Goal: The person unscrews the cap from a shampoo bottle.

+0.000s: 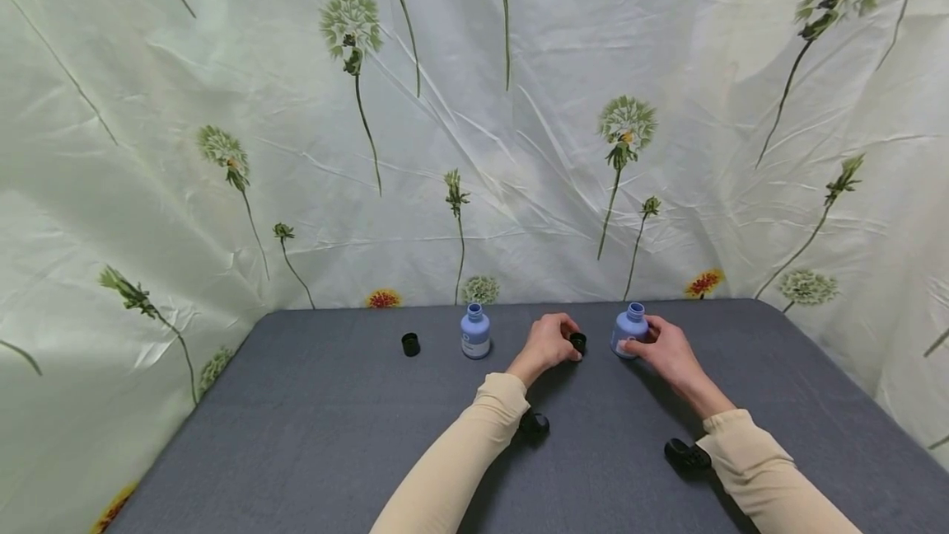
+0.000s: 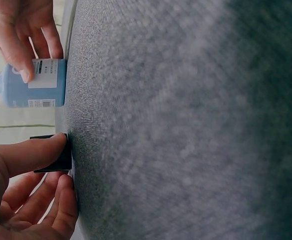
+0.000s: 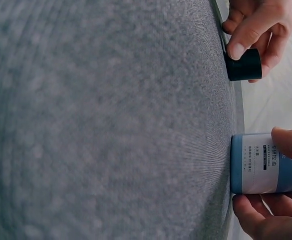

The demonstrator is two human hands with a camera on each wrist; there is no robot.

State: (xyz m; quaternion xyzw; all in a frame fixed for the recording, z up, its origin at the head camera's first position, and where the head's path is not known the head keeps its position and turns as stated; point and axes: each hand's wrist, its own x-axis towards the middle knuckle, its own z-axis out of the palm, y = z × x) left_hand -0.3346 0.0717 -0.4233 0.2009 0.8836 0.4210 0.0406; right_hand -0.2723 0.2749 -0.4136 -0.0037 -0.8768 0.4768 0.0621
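Note:
Between thumb and fingers my left hand pinches a black bottle cap, which stands on the grey table; its hollow opening faces up in the head view. To the right, my right hand holds a blue bottle by its sides. That bottle is upright, its threaded neck uncapped, and it touches the table. A white printed label shows on it in the right wrist view. In the left wrist view the cap sits under my thumb, apart from the bottle.
A second uncapped blue bottle stands left of my left hand. Further left is another black cap. The grey table ends at a hanging cloth printed with dandelions. Black wrist devices sit below both hands.

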